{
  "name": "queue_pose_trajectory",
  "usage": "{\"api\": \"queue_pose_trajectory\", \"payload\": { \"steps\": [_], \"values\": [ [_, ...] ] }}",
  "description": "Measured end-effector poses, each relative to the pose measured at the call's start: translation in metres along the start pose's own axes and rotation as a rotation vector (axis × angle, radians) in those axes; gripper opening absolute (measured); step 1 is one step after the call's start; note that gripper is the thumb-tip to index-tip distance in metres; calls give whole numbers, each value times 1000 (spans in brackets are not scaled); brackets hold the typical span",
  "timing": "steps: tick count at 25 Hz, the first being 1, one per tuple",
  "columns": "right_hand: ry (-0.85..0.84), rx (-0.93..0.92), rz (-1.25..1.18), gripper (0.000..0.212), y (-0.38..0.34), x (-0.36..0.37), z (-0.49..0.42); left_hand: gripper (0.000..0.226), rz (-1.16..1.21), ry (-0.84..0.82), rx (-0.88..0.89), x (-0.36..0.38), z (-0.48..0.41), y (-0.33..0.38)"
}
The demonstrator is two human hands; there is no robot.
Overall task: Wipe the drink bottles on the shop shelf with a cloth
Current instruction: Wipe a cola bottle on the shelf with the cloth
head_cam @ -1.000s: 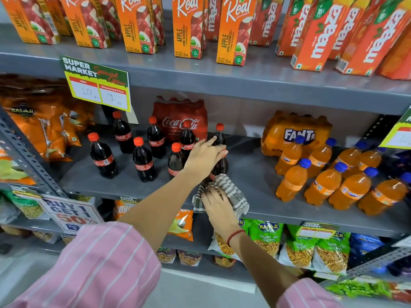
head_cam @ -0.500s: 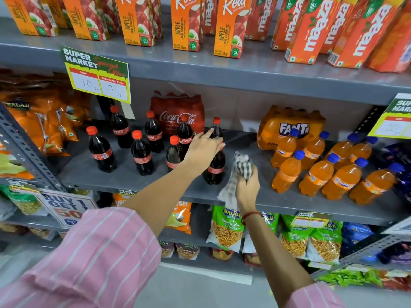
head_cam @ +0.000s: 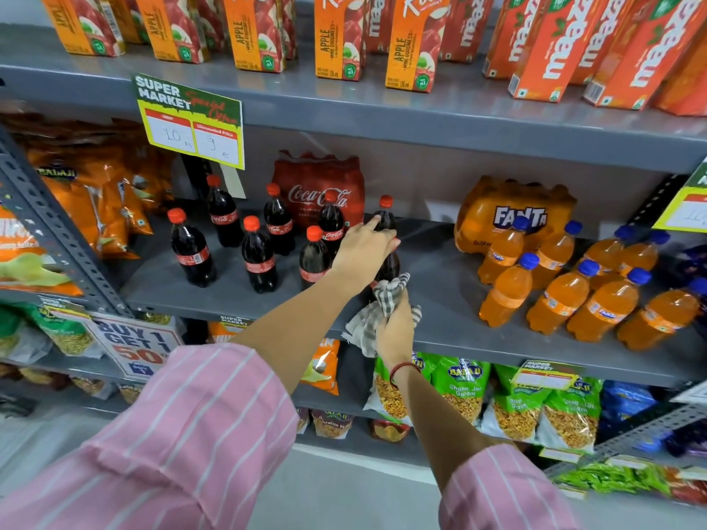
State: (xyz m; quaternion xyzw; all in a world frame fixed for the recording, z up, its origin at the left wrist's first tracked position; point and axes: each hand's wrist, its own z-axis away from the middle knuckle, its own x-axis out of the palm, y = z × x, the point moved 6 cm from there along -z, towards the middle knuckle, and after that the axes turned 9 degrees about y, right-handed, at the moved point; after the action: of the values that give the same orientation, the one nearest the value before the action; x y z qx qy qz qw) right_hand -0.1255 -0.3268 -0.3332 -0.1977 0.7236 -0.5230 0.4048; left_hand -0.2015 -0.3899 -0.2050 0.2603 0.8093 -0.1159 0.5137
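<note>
Several small cola bottles with red caps stand on the grey middle shelf (head_cam: 440,285). My left hand (head_cam: 363,254) grips the rightmost cola bottle (head_cam: 385,218) around its shoulder; the bottle stands upright and its lower half is hidden behind my hands. My right hand (head_cam: 396,330) holds a bunched grey-and-white checked cloth (head_cam: 386,296) pressed against the lower part of that bottle. The other cola bottles (head_cam: 260,258) stand apart to the left. Several orange Fanta bottles (head_cam: 554,296) with blue caps stand to the right.
Shrink-wrapped Coca-Cola (head_cam: 317,185) and Fanta (head_cam: 516,208) packs sit at the shelf's back. Juice cartons (head_cam: 336,36) line the shelf above, a price sign (head_cam: 191,120) hangs from its edge. Snack bags (head_cam: 466,392) fill the lower shelf and the left bay (head_cam: 88,197).
My right hand lifted the cloth off the shelf edge, bunched it, and brought it left against the bottle's lower part. My left hand kept its grip on the bottle.
</note>
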Motion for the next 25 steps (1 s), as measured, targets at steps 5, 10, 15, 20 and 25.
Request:
{"api": "queue_pose_trajectory", "payload": {
  "steps": [5,10,15,20,25],
  "values": [
    [-20,-145,538,54,2,-2,14,39,-68,-105,68,5,-5,-2],
    [-67,-320,438,53,-21,-1,45,45,-34,-208,96,-10,-4,-33],
    [-30,-700,441,64,-85,27,62,35,74,-114,-45,-47,8,-108],
    [61,-940,616,52,-128,60,55,34,86,-175,-51,-46,25,-123],
    [-16,-955,879,53,-117,89,47,37,-3,-86,19,-42,28,-109]
  ]
}}
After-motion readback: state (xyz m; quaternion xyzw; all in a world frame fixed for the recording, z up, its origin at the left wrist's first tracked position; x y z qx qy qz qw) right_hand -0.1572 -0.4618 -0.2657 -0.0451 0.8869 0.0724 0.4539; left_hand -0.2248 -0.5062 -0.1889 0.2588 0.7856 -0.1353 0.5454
